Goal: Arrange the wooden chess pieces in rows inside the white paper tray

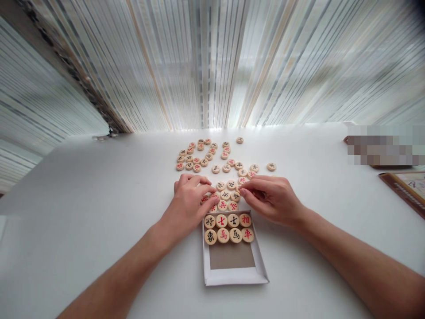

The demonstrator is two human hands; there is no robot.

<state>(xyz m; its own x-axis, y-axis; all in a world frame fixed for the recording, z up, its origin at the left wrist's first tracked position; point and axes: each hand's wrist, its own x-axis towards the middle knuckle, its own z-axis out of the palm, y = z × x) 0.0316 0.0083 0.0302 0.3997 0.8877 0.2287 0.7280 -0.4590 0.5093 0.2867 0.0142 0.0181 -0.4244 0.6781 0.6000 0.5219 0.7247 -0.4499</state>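
My left hand (191,197) rests on the table with thumb and fingers apart, touching the left side of a group of round wooden xiangqi pieces (225,195) and partly covering some. On the group's right edge, my right hand (270,197) has its fingers curled, thumb and index tips close together against a piece; whether something is pinched there is hidden. Directly below the group lies a shallow white cardboard box (237,278), open at the top. Two rows of upright-facing pieces (223,235) with red and black characters fill its far part, and its brown bottom shows in front.
More loose pieces (196,161) are scattered farther back on the white table (99,230), with single ones (271,166) off to the right. Brown printed box-like items (403,186) sit at the right edge. Striped curtains (199,66) hang behind the table.
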